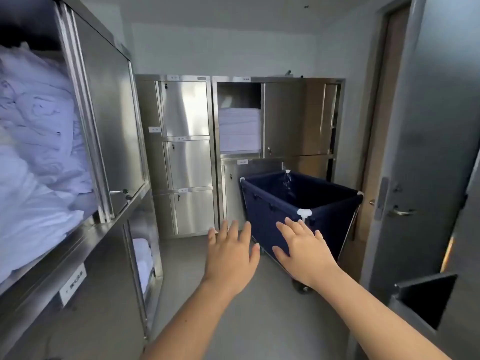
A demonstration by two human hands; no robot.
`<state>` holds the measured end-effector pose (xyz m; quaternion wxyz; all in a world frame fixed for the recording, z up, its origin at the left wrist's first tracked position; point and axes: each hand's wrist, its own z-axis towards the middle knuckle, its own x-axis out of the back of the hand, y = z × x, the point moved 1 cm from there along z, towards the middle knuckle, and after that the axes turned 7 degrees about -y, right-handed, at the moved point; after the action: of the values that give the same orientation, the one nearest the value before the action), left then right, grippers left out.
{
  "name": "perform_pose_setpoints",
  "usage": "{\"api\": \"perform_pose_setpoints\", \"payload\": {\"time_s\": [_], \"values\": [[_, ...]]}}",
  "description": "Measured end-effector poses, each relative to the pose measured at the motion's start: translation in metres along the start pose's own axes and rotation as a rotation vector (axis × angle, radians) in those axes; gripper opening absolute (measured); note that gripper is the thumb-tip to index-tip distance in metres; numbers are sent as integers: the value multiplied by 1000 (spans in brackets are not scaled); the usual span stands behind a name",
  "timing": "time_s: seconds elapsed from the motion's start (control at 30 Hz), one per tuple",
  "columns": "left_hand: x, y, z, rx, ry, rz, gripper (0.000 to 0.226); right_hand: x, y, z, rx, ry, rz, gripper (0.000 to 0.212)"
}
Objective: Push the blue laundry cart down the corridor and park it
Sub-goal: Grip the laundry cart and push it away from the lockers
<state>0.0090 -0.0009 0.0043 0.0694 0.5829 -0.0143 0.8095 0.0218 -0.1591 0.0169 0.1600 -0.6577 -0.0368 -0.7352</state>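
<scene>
The blue laundry cart (298, 201), a dark blue fabric bin on a metal frame with white corner joints and black wheels, stands at the far right of a small room, against steel cabinets. It looks empty inside. My left hand (231, 253) is stretched out in front of me, fingers spread and straight, in the air left of the cart. My right hand (302, 252) reaches toward the cart's near corner with flat spread fingers, just short of the fabric; touching cannot be told. Neither hand holds anything.
Steel cabinets (184, 157) line the back wall, one compartment open with folded white linen (239, 131). A steel shelf unit (104, 141) at left holds piled white laundry (33, 157). A grey door (426, 162) with a lever handle stands open at right. Grey floor (181, 258) lies ahead.
</scene>
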Motion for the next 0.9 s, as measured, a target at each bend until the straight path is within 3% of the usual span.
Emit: {"api": "perform_pose_setpoints", "payload": {"time_s": [0.1, 0.43, 0.9], "values": [[-17, 16, 38, -13, 22, -37, 53, -7, 31, 28, -32, 37, 2, 58], [-107, 40, 148, -40, -81, -110, 55, -58, 108, 128, -128, -61, -115, 58], [-216, -58, 341, -117, -214, -99, 56, -131, 114, 335, -233, -114, -49, 58]]}}
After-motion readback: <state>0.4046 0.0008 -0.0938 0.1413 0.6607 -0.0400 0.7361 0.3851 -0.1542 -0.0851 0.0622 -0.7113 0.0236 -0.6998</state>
